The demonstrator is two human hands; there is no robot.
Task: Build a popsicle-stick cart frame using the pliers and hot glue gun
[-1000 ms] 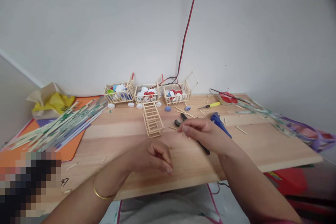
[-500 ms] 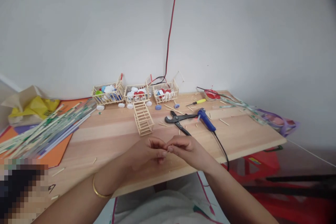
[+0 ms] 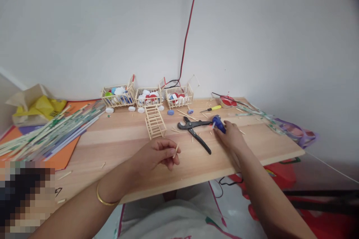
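Between thumb and fingers, my left hand point(image 3: 158, 153) pinches a short wooden stick point(image 3: 176, 151) above the front part of the table. My right hand point(image 3: 233, 134) is wrapped round the handle of a blue glue gun point(image 3: 218, 124), which lies on the wood with its nozzle towards the pliers. Those black-handled pliers point(image 3: 193, 129) lie with their handles spread, between the two hands. Just beyond my left hand a small ladder-like frame of sticks point(image 3: 155, 121) leans on the middle one of three little stick carts.
Along the wall stand the left cart point(image 3: 117, 96), the middle cart point(image 3: 148, 98) and the right cart point(image 3: 179, 97), holding bottle caps. Long sticks point(image 3: 50, 130) lie at left. A yellow-handled screwdriver point(image 3: 215, 108) and a red-filled bowl point(image 3: 228, 101) are at the back right.
My hands have parted. The right one has moved right and closed on the glue gun; the left keeps the short stick, now plainly visible.
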